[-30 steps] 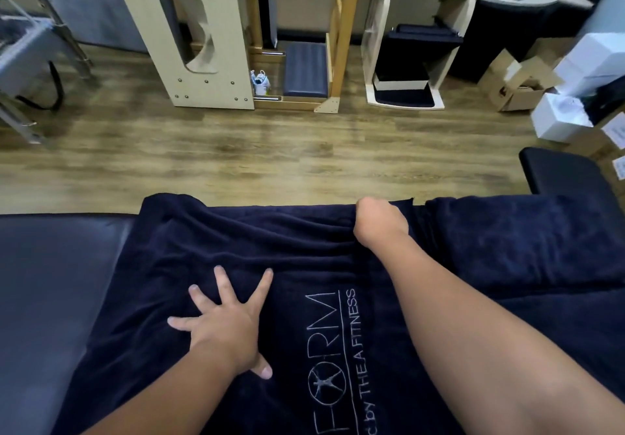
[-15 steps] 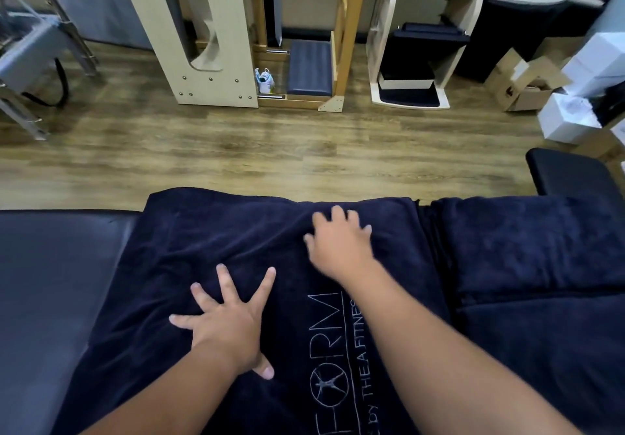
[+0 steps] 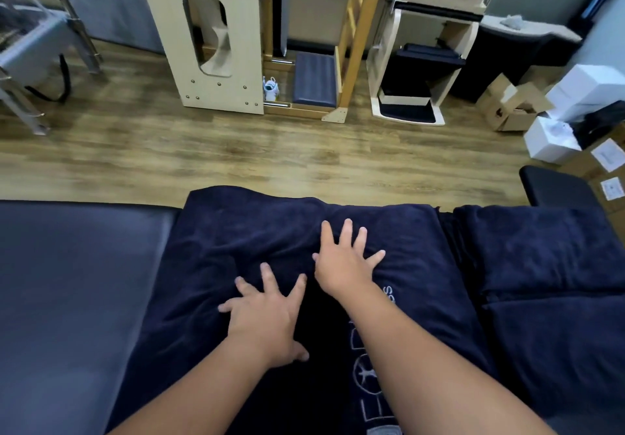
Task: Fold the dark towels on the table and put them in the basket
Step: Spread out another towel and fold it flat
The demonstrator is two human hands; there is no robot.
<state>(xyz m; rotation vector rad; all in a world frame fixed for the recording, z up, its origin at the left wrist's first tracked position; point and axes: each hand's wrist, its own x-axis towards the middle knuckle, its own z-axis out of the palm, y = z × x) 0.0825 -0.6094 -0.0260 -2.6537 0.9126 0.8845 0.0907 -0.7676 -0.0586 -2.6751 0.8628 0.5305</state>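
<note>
Both palms, left hand [image 3: 267, 319] and right hand [image 3: 345, 265], fingers splayed flat atop the dark towel [image 3: 236, 231].

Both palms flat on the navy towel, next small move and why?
Probably sweep the right hand outward toward the far right corner, with the left hand pinning. Both hands lie open and spread on the towel, gripping nothing, and soft ripples show left of the hands. Flattening first should give a cleaner fold. No basket is in view.
</note>
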